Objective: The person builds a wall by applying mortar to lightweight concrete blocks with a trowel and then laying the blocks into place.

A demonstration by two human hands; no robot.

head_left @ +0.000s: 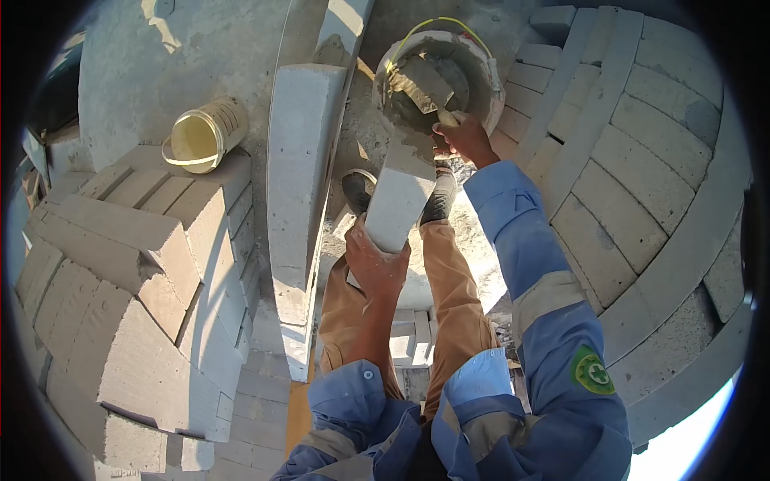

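Observation:
My left hand (375,260) grips the near end of a light grey block (399,196), which points away from me toward a mortar bucket. Grey mortar lies on the block's far end. My right hand (467,139) is closed round the handle of a trowel (425,86), whose blade carries mortar over the bucket's opening. The round bucket (496,100) has mortar-smeared walls and a raised yellow handle, and holds wet mortar. The block's far end meets the bucket's near side; whether they touch is not clear.
A low wall of blocks (301,176) runs along the left of my legs. Beyond it, a small pale bucket (228,120) lies tilted beside stacked blocks (120,321). More blocks (618,192) are stacked on the right. My shoes are below the held block.

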